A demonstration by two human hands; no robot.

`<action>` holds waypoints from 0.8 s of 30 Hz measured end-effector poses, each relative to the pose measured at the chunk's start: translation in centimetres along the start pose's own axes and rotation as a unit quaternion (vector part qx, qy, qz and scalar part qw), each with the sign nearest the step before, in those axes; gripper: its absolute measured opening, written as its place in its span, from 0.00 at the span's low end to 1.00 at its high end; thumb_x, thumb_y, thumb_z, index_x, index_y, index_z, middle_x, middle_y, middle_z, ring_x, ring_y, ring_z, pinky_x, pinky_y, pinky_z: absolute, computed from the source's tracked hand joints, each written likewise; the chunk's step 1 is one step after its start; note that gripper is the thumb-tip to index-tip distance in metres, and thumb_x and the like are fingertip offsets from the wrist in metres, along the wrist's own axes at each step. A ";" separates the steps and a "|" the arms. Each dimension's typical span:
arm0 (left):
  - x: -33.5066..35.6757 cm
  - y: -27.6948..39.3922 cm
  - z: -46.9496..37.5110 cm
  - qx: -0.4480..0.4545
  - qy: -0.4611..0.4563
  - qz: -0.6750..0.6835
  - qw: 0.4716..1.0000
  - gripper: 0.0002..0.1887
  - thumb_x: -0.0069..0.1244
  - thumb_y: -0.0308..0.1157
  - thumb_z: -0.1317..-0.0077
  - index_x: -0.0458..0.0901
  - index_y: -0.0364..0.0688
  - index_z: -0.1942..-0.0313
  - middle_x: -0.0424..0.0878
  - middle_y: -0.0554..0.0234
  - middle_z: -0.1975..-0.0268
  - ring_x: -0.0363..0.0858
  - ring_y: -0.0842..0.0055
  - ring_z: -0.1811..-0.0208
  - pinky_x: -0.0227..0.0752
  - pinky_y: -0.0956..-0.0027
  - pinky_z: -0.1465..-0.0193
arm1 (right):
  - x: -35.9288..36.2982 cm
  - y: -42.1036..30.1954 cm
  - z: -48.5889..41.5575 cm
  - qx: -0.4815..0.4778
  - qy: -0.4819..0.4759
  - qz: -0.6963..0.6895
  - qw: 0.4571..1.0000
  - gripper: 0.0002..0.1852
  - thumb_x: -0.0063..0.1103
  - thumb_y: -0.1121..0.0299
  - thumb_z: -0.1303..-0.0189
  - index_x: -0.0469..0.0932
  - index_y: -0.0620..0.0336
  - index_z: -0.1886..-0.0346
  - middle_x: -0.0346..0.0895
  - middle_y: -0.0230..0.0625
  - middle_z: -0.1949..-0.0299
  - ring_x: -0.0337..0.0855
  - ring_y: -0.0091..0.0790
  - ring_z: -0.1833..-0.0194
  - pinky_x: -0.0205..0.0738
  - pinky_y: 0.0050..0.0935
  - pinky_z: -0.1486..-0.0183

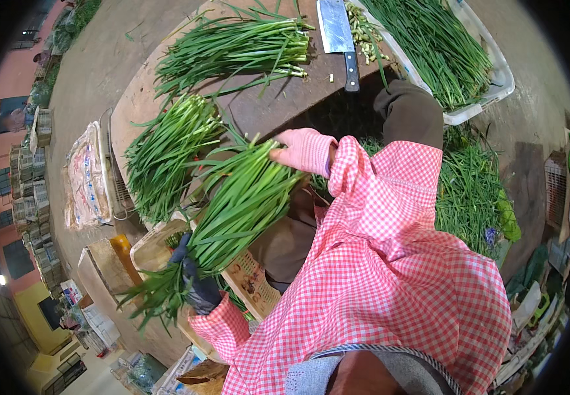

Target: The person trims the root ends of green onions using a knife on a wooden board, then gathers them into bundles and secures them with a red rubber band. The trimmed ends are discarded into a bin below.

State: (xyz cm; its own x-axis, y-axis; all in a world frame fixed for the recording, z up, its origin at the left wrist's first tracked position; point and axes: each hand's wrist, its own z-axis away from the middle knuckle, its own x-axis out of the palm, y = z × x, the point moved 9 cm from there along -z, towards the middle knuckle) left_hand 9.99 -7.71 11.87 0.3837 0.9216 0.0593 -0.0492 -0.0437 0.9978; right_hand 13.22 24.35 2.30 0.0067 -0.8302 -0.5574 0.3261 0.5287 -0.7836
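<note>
A bunch of garlic chives [245,207] is stretched between my two hands, above my lap and a plastic basket. My left hand [193,276], in a dark glove, is closed around its leafy end, and the leaf tips hang past the fingers. At the pale stem end, my right hand [302,150] in a pink knitted glove holds the bunch. Just beyond, a second bunch of chives [174,153] rests on the edge of a wooden board [265,106]. Further up the board lies a larger pile of chives [235,52]. A cleaver [337,29] with a black handle lies beside it.
Cut stem ends [364,34] are scattered by the cleaver. A white plastic crate [504,81] of chives stands at upper right. Loose leaves [467,192] heap beside my leg. Below my left hand is a beige basket [253,284]; a covered crate [87,175] stands left of the board.
</note>
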 end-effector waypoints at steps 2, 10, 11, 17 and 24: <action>-0.5 0.4 0.2 0.046 0.027 -0.087 0.995 0.24 0.46 0.45 0.32 0.69 0.33 0.46 0.71 0.45 0.41 0.75 0.65 0.46 0.70 0.60 0.41 | 1.5 1.7 0.0 0.020 -0.012 0.025 0.999 0.20 0.46 0.56 0.40 0.80 0.62 0.57 0.80 0.50 0.59 0.81 0.51 0.57 0.74 0.42 0.51; -1.6 3.4 0.4 0.007 0.030 0.164 0.986 0.19 0.48 0.38 0.36 0.71 0.42 0.46 0.73 0.46 0.42 0.73 0.56 0.42 0.66 0.48 0.38 | -1.6 11.3 2.2 0.004 0.013 0.280 0.960 0.13 0.46 0.66 0.39 0.78 0.58 0.56 0.78 0.43 0.58 0.80 0.47 0.55 0.77 0.40 0.55; -1.5 3.3 0.3 0.007 0.018 0.187 0.982 0.18 0.47 0.37 0.36 0.72 0.44 0.46 0.74 0.47 0.42 0.73 0.56 0.42 0.66 0.47 0.38 | -1.9 11.4 2.4 0.017 0.013 0.284 0.958 0.14 0.45 0.65 0.38 0.78 0.60 0.55 0.78 0.44 0.58 0.81 0.47 0.56 0.77 0.40 0.56; -5.4 -1.5 -1.4 -0.033 0.041 0.208 0.977 0.15 0.49 0.33 0.39 0.76 0.46 0.50 0.79 0.52 0.48 0.76 0.60 0.45 0.67 0.47 0.39 | -0.7 0.8 2.6 -0.230 0.045 0.014 0.972 0.17 0.49 0.63 0.38 0.74 0.54 0.47 0.74 0.48 0.46 0.83 0.48 0.63 0.78 0.37 0.59; -6.8 -1.7 -1.0 -0.041 0.074 0.156 0.984 0.18 0.51 0.33 0.41 0.76 0.45 0.49 0.81 0.52 0.50 0.78 0.59 0.48 0.71 0.45 0.44 | 3.5 0.6 0.7 0.026 -0.095 -0.040 0.994 0.22 0.50 0.54 0.42 0.79 0.60 0.54 0.81 0.49 0.59 0.81 0.50 0.56 0.75 0.41 0.52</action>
State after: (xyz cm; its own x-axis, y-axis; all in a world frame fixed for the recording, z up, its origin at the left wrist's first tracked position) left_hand 6.50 -13.49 9.71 0.1998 0.9148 0.3510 -0.2190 -0.3075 0.9260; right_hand 14.11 21.61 0.08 0.1549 -0.8902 -0.4285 0.3809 0.4540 -0.8055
